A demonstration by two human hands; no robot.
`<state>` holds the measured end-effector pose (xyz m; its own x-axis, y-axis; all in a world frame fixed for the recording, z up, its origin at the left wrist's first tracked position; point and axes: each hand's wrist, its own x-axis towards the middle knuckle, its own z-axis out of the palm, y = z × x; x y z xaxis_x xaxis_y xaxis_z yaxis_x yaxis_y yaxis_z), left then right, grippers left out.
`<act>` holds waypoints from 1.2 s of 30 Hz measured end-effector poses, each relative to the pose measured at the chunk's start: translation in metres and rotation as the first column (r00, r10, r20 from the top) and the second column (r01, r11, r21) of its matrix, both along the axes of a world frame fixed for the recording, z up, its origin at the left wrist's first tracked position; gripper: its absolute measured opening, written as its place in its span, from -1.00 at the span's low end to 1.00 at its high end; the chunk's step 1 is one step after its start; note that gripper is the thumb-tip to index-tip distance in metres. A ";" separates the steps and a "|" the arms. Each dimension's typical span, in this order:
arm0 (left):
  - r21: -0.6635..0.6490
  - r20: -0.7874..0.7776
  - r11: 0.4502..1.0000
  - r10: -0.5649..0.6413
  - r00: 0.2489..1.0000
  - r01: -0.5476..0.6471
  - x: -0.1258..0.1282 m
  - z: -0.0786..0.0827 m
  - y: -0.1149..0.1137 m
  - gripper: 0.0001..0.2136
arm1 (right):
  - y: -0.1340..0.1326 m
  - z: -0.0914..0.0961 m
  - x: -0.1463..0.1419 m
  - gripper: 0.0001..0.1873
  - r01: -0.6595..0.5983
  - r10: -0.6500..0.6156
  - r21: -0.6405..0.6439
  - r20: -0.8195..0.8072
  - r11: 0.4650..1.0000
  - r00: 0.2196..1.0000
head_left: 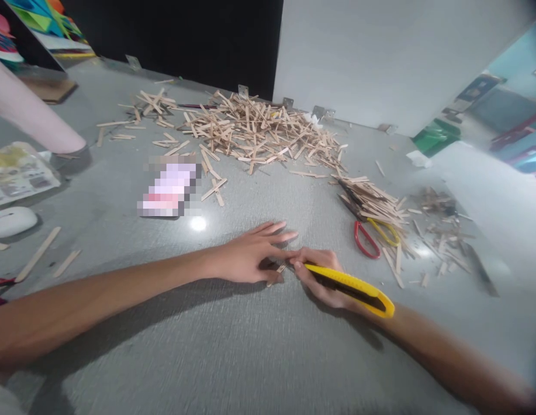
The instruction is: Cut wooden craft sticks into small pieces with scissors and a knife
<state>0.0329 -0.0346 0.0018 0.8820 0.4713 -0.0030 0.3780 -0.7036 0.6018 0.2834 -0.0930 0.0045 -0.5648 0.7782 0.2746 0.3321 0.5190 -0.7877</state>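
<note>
My right hand (326,288) is wrapped round a yellow utility knife (372,298), its front end pointing left at a small piece of wooden craft stick (281,268). Thumb and forefinger of my left hand (244,256) pin that stick piece to the grey table, while the other fingers stretch out over the surface. Both hands meet at the stick, which they mostly cover. The knife's blade tip is hidden or too small to make out. To the right lie scissors (367,239) with one red and one yellow handle, beside a bundle of cut sticks (374,199).
A large heap of wooden sticks (259,129) lies at the back along black and white panels. A phone with a pixelated screen (170,187), a white mouse (12,222) and a printed packet (23,173) are at left. Scraps (445,230) and a blade-like strip (482,268) lie far right.
</note>
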 end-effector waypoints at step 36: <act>-0.006 0.002 1.000 -0.010 1.000 0.010 -0.001 -0.004 0.002 -0.45 | -0.001 -0.003 0.001 -0.73 0.034 -0.034 0.008 -0.018 0.999 0.999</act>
<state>0.0314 -0.0330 -0.0020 0.8864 0.4628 -0.0045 0.3703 -0.7033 0.6068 0.2845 -0.0940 0.0019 -0.5329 0.7945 0.2910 0.3358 0.5143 -0.7891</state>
